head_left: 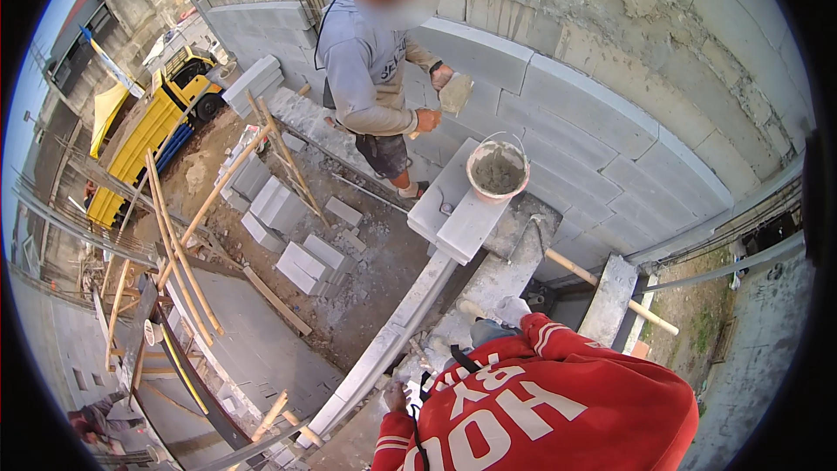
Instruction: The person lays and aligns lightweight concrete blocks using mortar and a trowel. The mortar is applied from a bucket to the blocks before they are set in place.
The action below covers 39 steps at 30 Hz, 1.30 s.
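Note:
My left hand is low beside the narrow block wall, close to my red sweatshirt; its fingers are too small to read. Near my right sleeve, my right hand appears covered in something pale, over the grey ledge. Whether either hand holds anything I cannot tell. Ahead of me a bucket of grey mortar stands on light grey blocks. Across from it a co-worker holds a mortar-covered flat tool in one hand and a wooden-handled tool in the other.
A tall block wall runs along the far right. A wooden pole juts out beside a slab. Down to the left are stacked blocks, leaning timber poles and a yellow truck. The ground lies well below this wall.

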Tool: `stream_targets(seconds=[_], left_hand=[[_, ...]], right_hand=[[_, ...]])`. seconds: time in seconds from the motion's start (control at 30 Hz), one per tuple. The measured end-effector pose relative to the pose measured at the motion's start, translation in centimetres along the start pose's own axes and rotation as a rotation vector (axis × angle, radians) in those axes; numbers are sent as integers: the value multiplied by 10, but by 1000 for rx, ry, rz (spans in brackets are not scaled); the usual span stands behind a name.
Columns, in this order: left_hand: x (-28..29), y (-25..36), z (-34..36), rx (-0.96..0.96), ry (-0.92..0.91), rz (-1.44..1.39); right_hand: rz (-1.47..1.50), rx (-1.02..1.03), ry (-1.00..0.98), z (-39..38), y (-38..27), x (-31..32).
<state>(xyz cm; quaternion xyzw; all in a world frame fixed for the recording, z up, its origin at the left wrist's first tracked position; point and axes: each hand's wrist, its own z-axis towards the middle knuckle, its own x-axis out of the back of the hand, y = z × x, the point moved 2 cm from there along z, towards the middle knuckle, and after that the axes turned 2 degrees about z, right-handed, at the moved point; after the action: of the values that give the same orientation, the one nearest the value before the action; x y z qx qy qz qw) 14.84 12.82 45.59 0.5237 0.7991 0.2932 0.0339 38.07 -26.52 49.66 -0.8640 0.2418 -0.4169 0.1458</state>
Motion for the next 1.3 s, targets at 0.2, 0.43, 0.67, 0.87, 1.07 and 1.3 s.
stream_targets(seconds=[0.2, 0.43, 0.67, 0.87, 1.07, 1.3], left_hand=[[3, -3, 8, 1, -16, 11], [4, 8, -1, 0, -9, 18], [5, 5, 2, -37, 4, 16], [-4, 24, -16, -142, -29, 56], [-8, 23, -19, -157, -11, -20], [-10, 19, -13, -122, -57, -39]], right_hand=[[-21, 14, 1, 2, 4, -3], [-74, -33, 17, -3, -4, 4], [-142, 32, 19, -4, -6, 5], [-100, -1, 16, 0, -3, 8], [-168, 105, -5, 0, -9, 12], [-58, 21, 64, -1, 5, 5]])
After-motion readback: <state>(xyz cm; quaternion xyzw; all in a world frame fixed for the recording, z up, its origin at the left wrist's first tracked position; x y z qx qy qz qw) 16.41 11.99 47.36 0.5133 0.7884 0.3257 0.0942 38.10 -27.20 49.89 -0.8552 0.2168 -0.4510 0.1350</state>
